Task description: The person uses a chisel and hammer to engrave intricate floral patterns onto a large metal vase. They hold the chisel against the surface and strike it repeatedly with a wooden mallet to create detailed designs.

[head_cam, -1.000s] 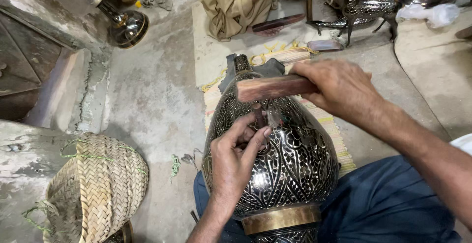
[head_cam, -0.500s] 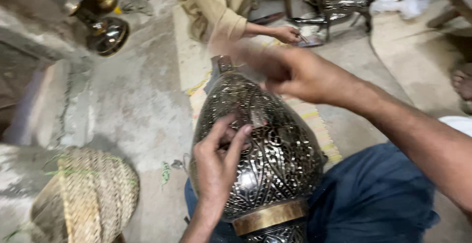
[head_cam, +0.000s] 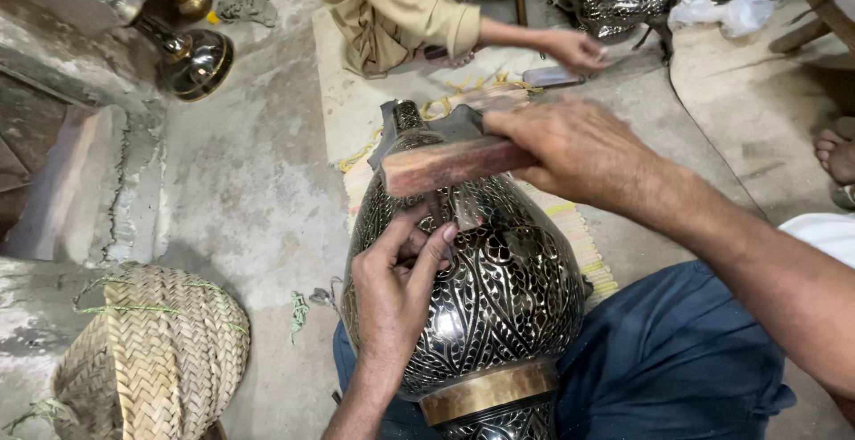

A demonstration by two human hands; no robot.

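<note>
A large dark metal vase point(head_cam: 499, 306) with fine silver engraving and a brass band lies across my lap, neck pointing away. My left hand point(head_cam: 396, 284) rests on its shoulder, fingertips pinching a thin chisel point(head_cam: 438, 213) against the surface. My right hand point(head_cam: 570, 146) grips a reddish wooden mallet point(head_cam: 445, 166) held flat just above the chisel's top end.
A woven straw basket point(head_cam: 151, 351) sits at lower left on the concrete floor. A brass vessel point(head_cam: 191, 57) stands at upper left. Across a mat, a person in a tan garment point(head_cam: 392, 8) reaches a hand point(head_cam: 574, 48) toward metal pieces. A bare foot point(head_cam: 837, 155) shows at right.
My right hand lifted the mallet away half a second ago and has brought it back down over the chisel. My left hand stayed on the vase.
</note>
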